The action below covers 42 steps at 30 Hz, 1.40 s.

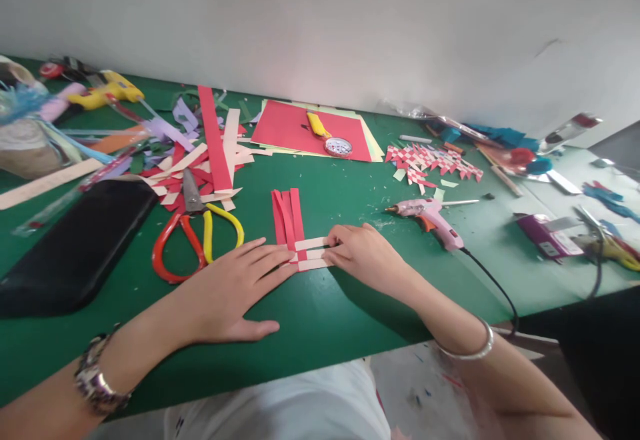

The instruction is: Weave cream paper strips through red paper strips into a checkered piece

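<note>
A small weave of red paper strips (289, 215) and pale paper strips (315, 255) lies on the green table. Across its left end my left hand (225, 291) rests flat, fingers stretched out and thumb apart, pressing the crossing strips down. At the right end my right hand (367, 257) has its fingers pinched on the pale strips. The red strips point away from me, and the pale ones run sideways between my hands. Scissors (193, 193) with one red and one yellow handle lie left of the weave, their blades pointing away.
Cut paper strips (215, 140) heap up behind the scissors, near a black case (80, 247). Red sheets (285, 127) carry a yellow cutter (316, 125) and a round tin (339, 147). At right lie woven pieces (425, 160), a corded pink glue gun (433, 217) and a purple box (547, 235).
</note>
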{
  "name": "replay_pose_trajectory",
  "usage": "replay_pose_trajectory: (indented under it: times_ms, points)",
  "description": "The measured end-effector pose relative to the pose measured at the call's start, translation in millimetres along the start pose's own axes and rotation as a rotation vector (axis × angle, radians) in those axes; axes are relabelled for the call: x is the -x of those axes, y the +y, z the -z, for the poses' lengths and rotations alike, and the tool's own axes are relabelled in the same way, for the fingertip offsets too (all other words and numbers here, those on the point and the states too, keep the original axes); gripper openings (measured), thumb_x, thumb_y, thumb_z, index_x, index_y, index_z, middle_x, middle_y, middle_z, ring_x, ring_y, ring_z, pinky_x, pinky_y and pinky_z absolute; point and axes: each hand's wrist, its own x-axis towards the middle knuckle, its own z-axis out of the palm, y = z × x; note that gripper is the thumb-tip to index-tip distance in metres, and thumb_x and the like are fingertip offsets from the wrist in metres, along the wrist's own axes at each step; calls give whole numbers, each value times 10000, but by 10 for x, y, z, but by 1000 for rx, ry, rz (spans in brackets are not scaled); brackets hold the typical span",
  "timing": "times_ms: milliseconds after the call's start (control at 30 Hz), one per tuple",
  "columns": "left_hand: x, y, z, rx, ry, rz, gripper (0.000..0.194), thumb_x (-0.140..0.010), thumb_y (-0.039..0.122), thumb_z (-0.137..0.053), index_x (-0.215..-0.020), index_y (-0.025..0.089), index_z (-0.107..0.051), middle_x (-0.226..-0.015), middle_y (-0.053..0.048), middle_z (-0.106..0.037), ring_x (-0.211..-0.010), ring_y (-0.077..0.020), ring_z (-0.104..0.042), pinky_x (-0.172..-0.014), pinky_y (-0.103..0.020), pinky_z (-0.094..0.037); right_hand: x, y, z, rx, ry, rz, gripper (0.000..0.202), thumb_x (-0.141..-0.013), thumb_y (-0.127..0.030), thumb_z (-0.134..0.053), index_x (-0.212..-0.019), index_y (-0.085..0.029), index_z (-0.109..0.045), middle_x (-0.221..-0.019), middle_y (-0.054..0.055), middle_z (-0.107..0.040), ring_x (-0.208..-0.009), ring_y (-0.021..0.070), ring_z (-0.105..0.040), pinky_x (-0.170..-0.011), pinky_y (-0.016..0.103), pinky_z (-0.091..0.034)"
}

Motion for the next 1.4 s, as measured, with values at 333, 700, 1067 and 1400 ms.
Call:
replay_pose_trajectory:
  times_ms: [333,700,1067,1400]
  points:
    - [46,-43,-12,23,-89,28,744,-822,627,-488,-1448,271,-299,-1482,-54,-372,-1317,-259,-394,-1141,-417,-174,-53,110,-72,-329,11,87,74,-875,-172,-514,-872,-186,-587,-616,-82,-582,-555,66,-505,-876,351,-226]
    - [96,-51,-52,29,-57,21,830,-821,672,-451,-1485,295,-127,-1513,-43,-296,-1365,-243,-321,-1145,-391,-110,-86,206,-74,-475,-23,166,124,-871,-173,-460,-831,-167,-578,-598,-62,-500,-500,59,-377,-601,196,-327]
    - [84,-32,-47,50,-102,59,791,-824,642,-479,-1475,284,-205,-1508,-45,-314,-1366,-243,-319,-1149,-407,-117,-66,206,-48,-372,-31,224,170,-870,-103,-430,-842,-172,-583,-642,-38,-555,-524,69,-436,-566,181,-345]
    - [80,-40,-27,17,-38,29,792,-848,623,-455,-1482,238,-177,-1495,-54,-351,-1337,-229,-363,-1151,-384,-111,21,-50,-80,52,185,407,443,-804,-476,-616,-1106,-158,-556,-1155,128,-559,-1032,262,-509,-930,415,-371]
